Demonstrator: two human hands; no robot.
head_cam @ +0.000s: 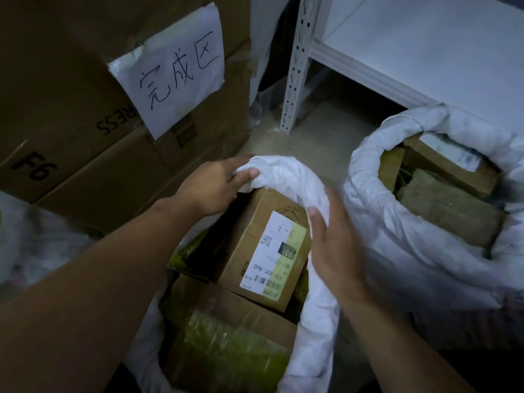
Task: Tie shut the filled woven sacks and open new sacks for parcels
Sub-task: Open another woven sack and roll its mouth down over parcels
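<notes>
Left hand (218,185) grips the far part of the sack (319,307) rim, thumb on top and fingers curled under the rolled white fabric. Right hand (334,245) holds the rim's right side, thumb inside and fingers wrapped over the outside, though it is blurred. The sack stands open on the floor (326,143) between both forearms, filled with parcels: a box (249,222) with a white label (273,253) lies tilted on top, and a green-taped parcel (226,344) sits nearer the camera. Just right of it, touching, stands a second sack (397,222), its rim rolled down, also holding brown parcels (448,217). Stacked cartons (71,123) with a handwritten paper sign (175,78) rise at left; a white shelf post (297,66) and shelf board (425,46) stand behind.
</notes>
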